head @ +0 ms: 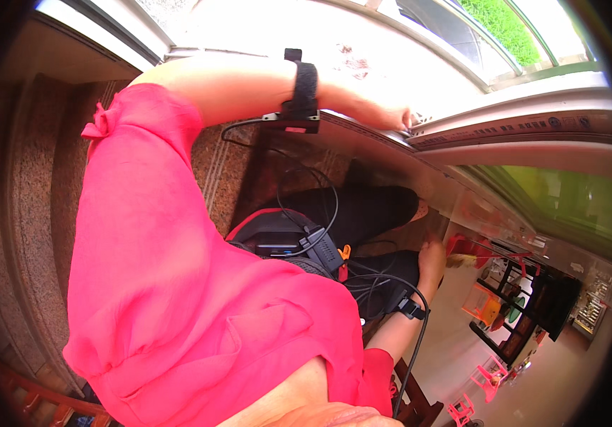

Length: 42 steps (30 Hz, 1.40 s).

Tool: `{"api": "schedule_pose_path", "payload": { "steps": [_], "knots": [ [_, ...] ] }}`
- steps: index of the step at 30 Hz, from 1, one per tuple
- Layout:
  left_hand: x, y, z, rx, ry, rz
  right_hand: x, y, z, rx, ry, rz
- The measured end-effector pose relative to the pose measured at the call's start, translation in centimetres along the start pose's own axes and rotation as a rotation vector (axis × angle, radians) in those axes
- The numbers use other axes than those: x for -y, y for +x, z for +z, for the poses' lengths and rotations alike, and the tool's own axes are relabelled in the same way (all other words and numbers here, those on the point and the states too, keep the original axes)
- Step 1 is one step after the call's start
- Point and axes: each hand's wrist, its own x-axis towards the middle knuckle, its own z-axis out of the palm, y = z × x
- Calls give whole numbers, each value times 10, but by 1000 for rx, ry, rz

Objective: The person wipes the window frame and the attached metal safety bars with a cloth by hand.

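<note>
My left hand [397,118] reaches across the bright window sill, with its fingers bent against the end of a window frame rail [514,128]. Glare washes out the fingertips, and whether they pinch anything cannot be made out. A black strap [305,88] with a small box circles that forearm. Lower down, my right hand [431,255] is beside my dark-trousered leg [359,211], near the knee. Its fingers are mostly hidden and nothing held shows. Another black wrist strap [411,308] sits on the right arm.
Granite stairs [31,224] run down the left side. Black cables [378,280] and a small black device [323,251] hang at my waist. Metal bars [476,32] stand outside the window. Green-tinted glass [556,200] is at right. Pink stools [490,379] and dark furniture [519,309] stand beyond.
</note>
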Motion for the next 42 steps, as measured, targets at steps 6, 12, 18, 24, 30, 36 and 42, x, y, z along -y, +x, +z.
{"api": "schedule_pose_path", "payload": {
  "steps": [6,12,18,24,30,36,42],
  "knots": [
    [15,-71,-48,-126,327,-11,12,-8,-14,37,50,74],
    [7,-164,-106,-243,547,-342,9,1,-2,-10,74,14],
    [-3,-135,-58,-654,400,77,1,4,2,-38,49,-11],
    [-27,-48,11,-526,498,519,10,-3,-6,-94,79,5],
    [-38,-55,17,-305,891,287,21,-4,-17,-28,62,68],
    [-16,-85,-5,-431,883,325,13,3,-6,-53,65,37],
    [6,-168,-41,-547,1075,-38,-3,12,12,27,478,-57]
  ]
}}
